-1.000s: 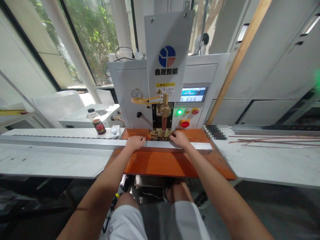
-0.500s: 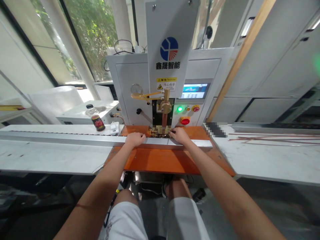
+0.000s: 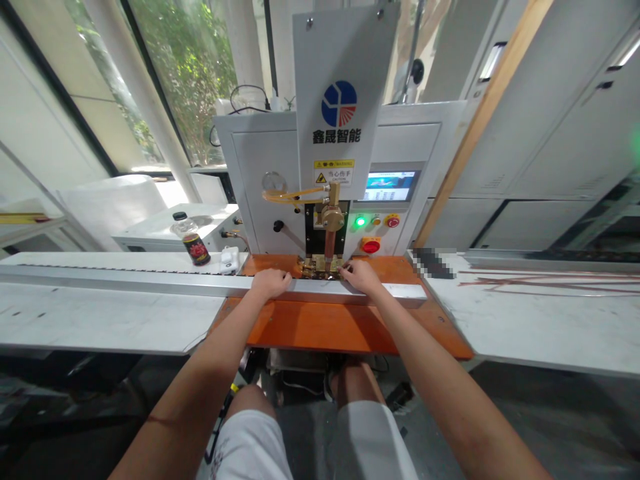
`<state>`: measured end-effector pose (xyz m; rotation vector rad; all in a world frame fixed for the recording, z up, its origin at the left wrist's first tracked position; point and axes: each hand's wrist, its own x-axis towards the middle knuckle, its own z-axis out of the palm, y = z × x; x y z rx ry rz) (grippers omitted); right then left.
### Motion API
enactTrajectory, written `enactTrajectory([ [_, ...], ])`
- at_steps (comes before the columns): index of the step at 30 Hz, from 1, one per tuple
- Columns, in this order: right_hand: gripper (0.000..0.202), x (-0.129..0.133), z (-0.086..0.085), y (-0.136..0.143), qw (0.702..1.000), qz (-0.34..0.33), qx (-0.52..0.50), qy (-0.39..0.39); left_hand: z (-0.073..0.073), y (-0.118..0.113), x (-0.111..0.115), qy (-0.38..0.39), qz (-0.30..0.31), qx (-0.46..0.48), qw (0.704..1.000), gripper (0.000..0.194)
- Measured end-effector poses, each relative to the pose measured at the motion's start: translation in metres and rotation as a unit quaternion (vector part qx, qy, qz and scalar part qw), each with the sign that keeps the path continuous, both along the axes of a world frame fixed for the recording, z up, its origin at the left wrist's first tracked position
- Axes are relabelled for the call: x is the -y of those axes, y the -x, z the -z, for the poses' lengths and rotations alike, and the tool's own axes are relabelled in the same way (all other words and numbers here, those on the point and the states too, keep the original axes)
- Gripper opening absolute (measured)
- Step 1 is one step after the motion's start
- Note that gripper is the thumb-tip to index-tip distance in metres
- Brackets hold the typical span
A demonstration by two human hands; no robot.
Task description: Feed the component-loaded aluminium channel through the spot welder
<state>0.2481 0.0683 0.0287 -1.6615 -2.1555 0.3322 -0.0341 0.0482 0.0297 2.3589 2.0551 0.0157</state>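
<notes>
My left hand (image 3: pixel 271 283) lies over a long silver metal bar (image 3: pixel 315 287), its fingers curled at the far edge; what they grip is hidden. On the other side of the welding head, my right hand (image 3: pixel 361 276) is closed in a pinch close to the brass fixture (image 3: pixel 314 266). Whatever is between those fingertips is too small to make out. A copper electrode (image 3: pixel 329 244) points down onto the fixture between both hands. The bar runs far to the left across an orange work plate (image 3: pixel 320 325).
Behind stands a white machine with a lit screen (image 3: pixel 389 186), a green lamp (image 3: pixel 361 221) and a red switch (image 3: pixel 371 247). A drink bottle (image 3: pixel 196 248) and a small white object (image 3: pixel 230 260) sit at left. Thin copper-coloured rods (image 3: pixel 545 278) lie on the right table.
The whole view has shifted slightly, so the scene sits a little lower. Both hands keep their places by the bar and the fixture.
</notes>
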Motion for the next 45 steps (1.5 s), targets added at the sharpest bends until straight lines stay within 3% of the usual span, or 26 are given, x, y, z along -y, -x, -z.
enactTrajectory([
  [31, 0.037, 0.0014, 0.0024, 0.0011, 0.998, 0.004, 0.054, -0.014, 0.0025, -0.0024, 0.0013, -0.03, -0.038, 0.003, 0.999, 0.059],
  [45, 0.034, 0.0031, -0.0038, 0.0026, 1.0, -0.025, -0.006, -0.005, -0.0015, -0.0047, 0.0023, -0.025, -0.045, 0.004, 0.999, 0.059],
])
